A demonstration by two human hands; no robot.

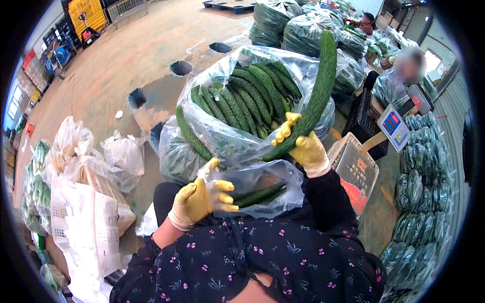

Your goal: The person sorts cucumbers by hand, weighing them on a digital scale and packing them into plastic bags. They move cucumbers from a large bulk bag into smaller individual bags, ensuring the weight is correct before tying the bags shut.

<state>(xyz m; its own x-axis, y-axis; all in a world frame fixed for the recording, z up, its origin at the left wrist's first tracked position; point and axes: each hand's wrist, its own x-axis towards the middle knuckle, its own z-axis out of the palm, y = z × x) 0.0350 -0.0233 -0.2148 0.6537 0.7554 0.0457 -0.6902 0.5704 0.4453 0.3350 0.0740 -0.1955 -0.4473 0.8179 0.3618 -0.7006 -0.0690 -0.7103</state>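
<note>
Black floral-print blouse (283, 242) occupies the foreground, with the yellow-gloved left hand (196, 203), fingers spread, touching a small clear plastic bag (275, 174) at its three o'clock. Gripped near its lower end by the yellow-gloved right hand (309, 151), the long, bumpy dark-green cucumber (322, 91) runs from seven to one o'clock; the bag lies toward that hand's seven o'clock.
</note>
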